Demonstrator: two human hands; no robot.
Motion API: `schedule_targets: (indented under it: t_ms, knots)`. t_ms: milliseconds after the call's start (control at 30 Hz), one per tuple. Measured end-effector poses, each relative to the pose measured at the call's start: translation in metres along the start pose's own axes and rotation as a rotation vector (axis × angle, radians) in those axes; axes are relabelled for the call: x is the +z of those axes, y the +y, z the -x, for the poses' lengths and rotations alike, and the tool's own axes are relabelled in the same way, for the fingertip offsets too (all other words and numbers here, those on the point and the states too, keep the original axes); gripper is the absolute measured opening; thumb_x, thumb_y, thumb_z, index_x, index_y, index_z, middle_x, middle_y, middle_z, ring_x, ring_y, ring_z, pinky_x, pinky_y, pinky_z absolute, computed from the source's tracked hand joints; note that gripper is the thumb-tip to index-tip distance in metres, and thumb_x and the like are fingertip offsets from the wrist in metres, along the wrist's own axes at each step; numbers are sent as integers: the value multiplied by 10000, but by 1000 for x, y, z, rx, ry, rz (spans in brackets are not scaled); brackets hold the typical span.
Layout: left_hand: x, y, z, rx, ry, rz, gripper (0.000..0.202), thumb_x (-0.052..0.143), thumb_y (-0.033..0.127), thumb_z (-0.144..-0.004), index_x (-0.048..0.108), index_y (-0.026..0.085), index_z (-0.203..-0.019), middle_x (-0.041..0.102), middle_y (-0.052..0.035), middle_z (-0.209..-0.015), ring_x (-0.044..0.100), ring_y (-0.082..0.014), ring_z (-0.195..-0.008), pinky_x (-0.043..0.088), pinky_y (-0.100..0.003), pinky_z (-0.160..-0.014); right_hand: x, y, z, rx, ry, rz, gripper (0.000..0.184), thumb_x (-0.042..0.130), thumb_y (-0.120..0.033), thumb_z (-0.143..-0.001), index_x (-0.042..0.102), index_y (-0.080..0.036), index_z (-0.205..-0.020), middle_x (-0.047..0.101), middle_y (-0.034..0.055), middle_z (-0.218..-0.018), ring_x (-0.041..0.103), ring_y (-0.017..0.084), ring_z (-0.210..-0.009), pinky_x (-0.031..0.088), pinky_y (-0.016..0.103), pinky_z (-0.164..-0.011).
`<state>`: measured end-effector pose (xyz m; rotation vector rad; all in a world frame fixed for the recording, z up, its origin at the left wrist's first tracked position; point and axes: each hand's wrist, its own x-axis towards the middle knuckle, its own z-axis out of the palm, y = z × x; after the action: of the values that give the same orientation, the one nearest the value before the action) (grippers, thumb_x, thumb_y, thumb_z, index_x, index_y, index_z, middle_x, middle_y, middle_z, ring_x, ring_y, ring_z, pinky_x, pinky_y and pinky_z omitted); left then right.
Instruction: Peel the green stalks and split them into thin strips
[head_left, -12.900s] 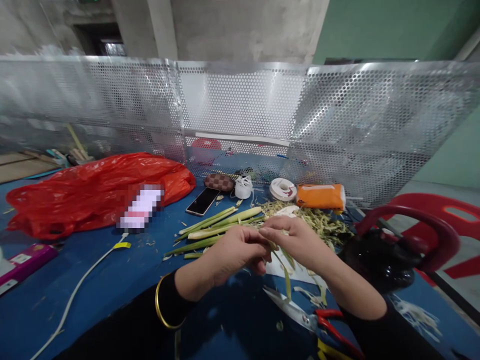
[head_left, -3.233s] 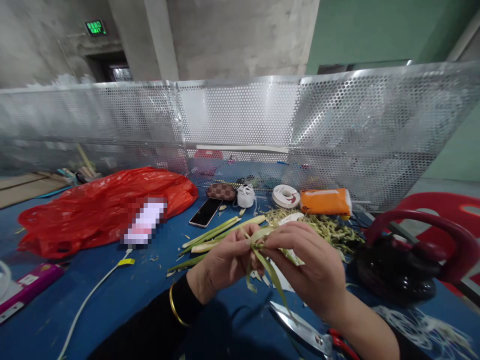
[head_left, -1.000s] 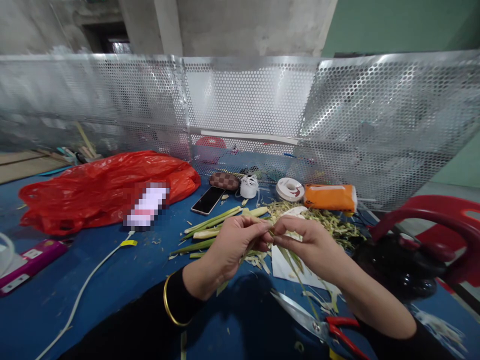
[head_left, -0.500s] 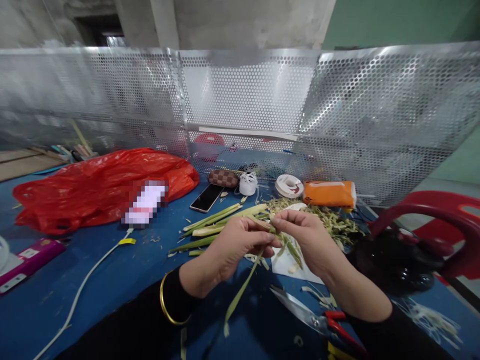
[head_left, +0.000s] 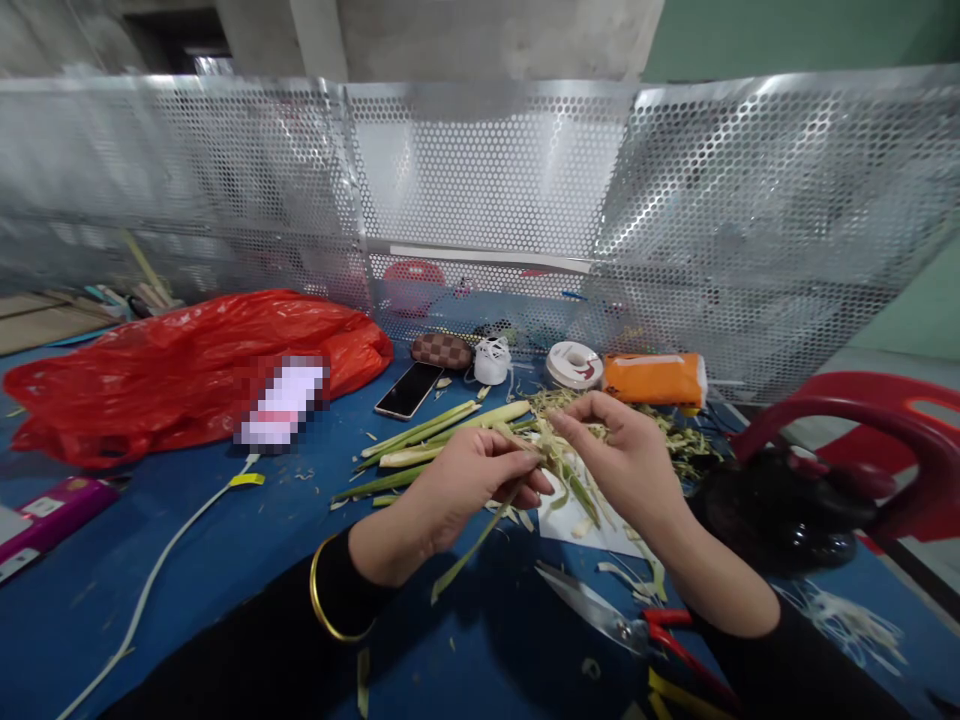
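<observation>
Gripping green leaf strip (head_left: 471,553) at frame centre: left hand (head_left: 480,478). Right hand (head_left: 626,450) just beside, grip unclear. Strip judged light, limp, easily split; hold flat near bunched end.

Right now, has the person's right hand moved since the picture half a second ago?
Yes, slightly: judged against the white spool, the right hand has shifted up the view, bringing its fingers nearer the spool.
</observation>
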<state>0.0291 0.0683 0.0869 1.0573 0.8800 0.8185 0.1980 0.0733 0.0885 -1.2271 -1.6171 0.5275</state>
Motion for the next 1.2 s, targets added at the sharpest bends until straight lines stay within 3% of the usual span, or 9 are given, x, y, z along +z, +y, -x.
schedule_targets:
  t_ms: [100,200,333,500,600,733,800,933,1200]
  knots:
    - [3,-1,1,-12,-36,-70,113,689,213,-727,697,116,-669,681,-47,-627,602,-106,-544,489,-241,-611,-1,-7,1,-117,-154,11,81,652,-279,-788,673,-215,-742,661,29,-808,592,205,-811,416,329,-766]
    - [6,-3,2,-30,-67,-136,93,636,143,-704,702,118,-643,669,-36,-599,598,-108,-543,490,-239,-610,5,-10,4,38,-275,-106,90,677,-282,-753,666,-208,-703,663,18,-745,593,191,-747,424,320,-725]
    - [8,-6,2,-48,-59,-154,91,631,159,-685,708,118,-661,666,-40,-591,604,-122,-539,500,-258,-606,12,-8,7,182,-252,-249,135,683,-294,-723,627,-194,-652,611,-10,-649,531,148,-620,400,281,-608]
    - [5,-7,0,-53,-93,-177,93,666,194,-667,701,115,-631,661,-48,-577,600,-127,-522,499,-270,-595,18,-6,10,193,-206,-283,121,658,-283,-723,603,-195,-661,575,-22,-618,501,138,-579,394,271,-566]
    - [5,-6,1,-58,-69,-138,84,680,184,-659,697,110,-623,659,-48,-582,594,-119,-523,498,-262,-597,16,-7,9,106,-180,-165,116,630,-279,-763,622,-200,-678,613,-1,-658,546,164,-639,411,292,-625]
    - [2,-1,1,-10,37,42,167,713,272,-708,696,108,-679,658,-37,-622,593,-98,-544,498,-239,-619,-1,-10,4,-139,-42,58,148,584,-299,-839,646,-208,-740,649,39,-770,586,209,-771,414,331,-730]
    - [0,2,0,7,69,107,206,707,313,-733,688,112,-691,658,-34,-633,598,-98,-546,503,-243,-625,-10,-12,2,-157,-120,93,200,585,-335,-852,642,-212,-704,643,37,-737,582,210,-742,410,332,-706]
    - [-2,4,-1,40,91,145,238,710,341,-739,669,112,-692,640,-22,-625,583,-93,-517,504,-253,-613,-14,-15,3,-24,-326,67,196,665,-390,-787,680,-222,-688,675,28,-710,597,218,-708,414,337,-687]
    - [-3,0,-2,88,149,50,198,782,261,-666,653,117,-711,613,7,-622,545,-71,-471,455,-221,-529,-1,-11,6,-40,-341,79,197,617,-314,-801,633,-208,-637,615,0,-625,536,170,-620,382,292,-597]
